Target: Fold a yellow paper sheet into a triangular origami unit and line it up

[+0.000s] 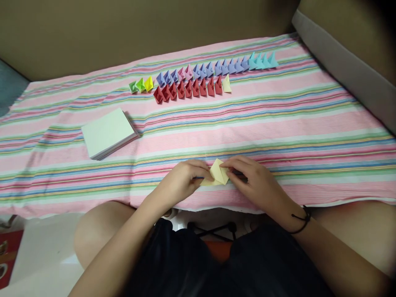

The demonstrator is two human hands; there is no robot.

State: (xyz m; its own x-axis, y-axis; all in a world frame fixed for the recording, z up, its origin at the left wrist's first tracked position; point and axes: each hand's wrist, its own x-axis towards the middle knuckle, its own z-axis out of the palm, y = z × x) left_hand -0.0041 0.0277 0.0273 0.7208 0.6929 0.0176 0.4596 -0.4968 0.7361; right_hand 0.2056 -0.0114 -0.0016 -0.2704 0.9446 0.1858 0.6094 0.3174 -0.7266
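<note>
The yellow paper (218,173) sits right between the two hands, just inside the near edge of the striped cloth (278,128) and straight in front of the person. It is folded, and its longer run looks to go sideways, from a low flap at the left to a pointed, diamond-like part at the right, whose tip points away from the body. The left hand (185,175) has its fingertips on the low left flap, seemingly pinching it; the right hand (256,173) takes the right side of the diamond between thumb and finger, close under the tip. Neither hand is nearer than the other — both touch the paper, one at each end of that sideways run. I judge that the next fold depends on this: the left hand is well placed to steady the flap, while the right has the freer corner. Some creases are too small to read. The paper stack (107,132) lies farther out and to the left, nearer the left hand, and the red folded pieces (188,88) stand in a row well beyond both hands — clear of the fingers.
</note>
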